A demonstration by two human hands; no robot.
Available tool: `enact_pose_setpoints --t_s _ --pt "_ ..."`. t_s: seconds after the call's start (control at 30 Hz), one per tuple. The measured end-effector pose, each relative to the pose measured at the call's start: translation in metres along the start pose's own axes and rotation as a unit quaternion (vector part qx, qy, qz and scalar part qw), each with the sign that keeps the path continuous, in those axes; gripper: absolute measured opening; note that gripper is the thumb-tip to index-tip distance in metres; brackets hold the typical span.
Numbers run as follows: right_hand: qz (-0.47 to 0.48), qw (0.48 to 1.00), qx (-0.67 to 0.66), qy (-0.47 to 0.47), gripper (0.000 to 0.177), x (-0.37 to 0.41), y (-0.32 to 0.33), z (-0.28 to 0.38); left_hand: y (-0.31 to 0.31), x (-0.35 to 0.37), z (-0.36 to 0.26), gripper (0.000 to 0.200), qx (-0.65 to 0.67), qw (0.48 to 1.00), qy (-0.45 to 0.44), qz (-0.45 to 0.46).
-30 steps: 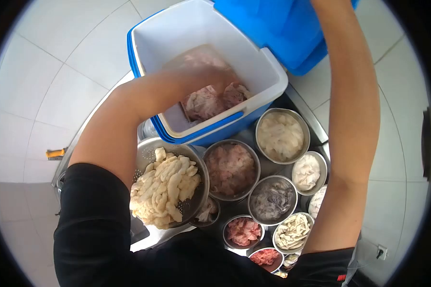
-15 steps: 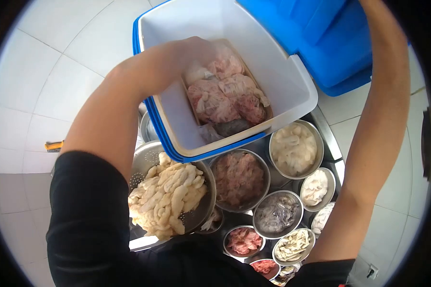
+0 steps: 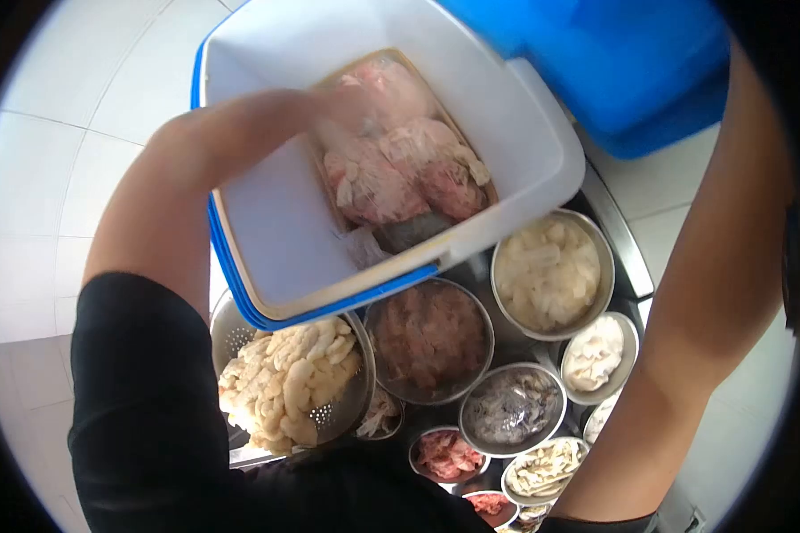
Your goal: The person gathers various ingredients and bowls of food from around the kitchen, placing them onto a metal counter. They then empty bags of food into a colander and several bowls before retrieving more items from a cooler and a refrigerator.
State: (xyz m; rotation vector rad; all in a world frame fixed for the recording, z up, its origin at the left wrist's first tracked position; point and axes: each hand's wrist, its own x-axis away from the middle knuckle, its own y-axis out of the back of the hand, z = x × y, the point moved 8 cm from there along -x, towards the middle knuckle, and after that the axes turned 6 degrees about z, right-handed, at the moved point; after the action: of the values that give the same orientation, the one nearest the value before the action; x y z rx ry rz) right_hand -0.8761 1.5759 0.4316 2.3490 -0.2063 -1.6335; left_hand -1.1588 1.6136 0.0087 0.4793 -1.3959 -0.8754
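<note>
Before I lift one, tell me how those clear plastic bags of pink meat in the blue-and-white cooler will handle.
The clear plastic bags of pink meat slump against each other, so they are probably floppy. They look packed full, so likely heavy for their size. Their smooth film may be slippery.

Left hand (image 3: 351,102) outstretched, perhaps clenched.

The light is bright and even, with soft shadows. The white inner wall of the cooler (image 3: 276,222) at 11 o'clock is close to washing out, and the floor tiles (image 3: 44,178) at 9 o'clock glow pale. The steel bowls (image 3: 610,266) at 4 o'clock sit in dimmer shade, with only faint gleams on their rims. The left hand (image 3: 342,102) at 12 o'clock is smeared by motion blur, and the blue lid (image 3: 631,62) at 1 o'clock is soft too. The right forearm (image 3: 711,302) at 3 o'clock looks dusky. The fisheye lens bows straight lines, and a black ring closes the frame.
</note>
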Motion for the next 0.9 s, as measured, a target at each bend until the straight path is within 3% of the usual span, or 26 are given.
enact_pose_setpoints --t_s 0.1,0.17,0.3,0.37,0.43,0.53,0.6,0.73,0.8,0.9 --pt "-0.008 1.0 -0.002 0.003 0.048 0.003 0.004 0.001 0.021 0.006 -0.018 0.017 -0.043 0.993 -0.059 -0.089" --pt "-0.011 1.0 0.006 0.01 0.048 0.004 0.002 0.005 0.002 -0.011 -0.009 0.014 -0.163 0.978 0.051 0.118" --pt "-0.013 1.0 0.013 0.015 0.048 0.008 -0.001 0.013 -0.001 -0.026 -0.007 0.013 -0.224 0.971 -0.03 0.083" --pt "-0.015 1.0 0.011 0.017 0.048 0.008 -0.001 0.017 0.031 -0.006 -0.022 0.012 -0.235 0.969 -0.071 -0.015" --pt "-0.016 1.0 0.012 0.021 0.049 0.009 0.0 0.018 0.024 -0.023 -0.01 0.013 -0.227 0.973 -0.046 0.004" --pt "-0.012 0.999 0.021 0.028 0.049 0.011 0.0 0.019 0.033 -0.026 -0.015 0.017 -0.26 0.963 -0.054 -0.05" --pt "-0.009 0.999 0.024 0.034 0.049 0.011 -0.003 0.021 0.014 -0.049 -0.006 0.019 -0.222 0.974 -0.043 0.01" --pt "-0.004 0.999 0.028 0.04 0.049 0.009 -0.008 0.025 0.042 -0.028 -0.04 0.02 -0.293 0.955 -0.036 -0.03" --pt "-0.005 0.999 0.028 0.041 0.049 0.008 -0.008 0.024 0.059 -0.004 -0.071 0.023 -0.205 0.976 -0.068 0.011" --pt "-0.004 0.998 0.031 0.046 0.05 0.004 -0.009 0.026 0.045 0.021 -0.15 0.031 -0.15 0.983 -0.106 -0.008"
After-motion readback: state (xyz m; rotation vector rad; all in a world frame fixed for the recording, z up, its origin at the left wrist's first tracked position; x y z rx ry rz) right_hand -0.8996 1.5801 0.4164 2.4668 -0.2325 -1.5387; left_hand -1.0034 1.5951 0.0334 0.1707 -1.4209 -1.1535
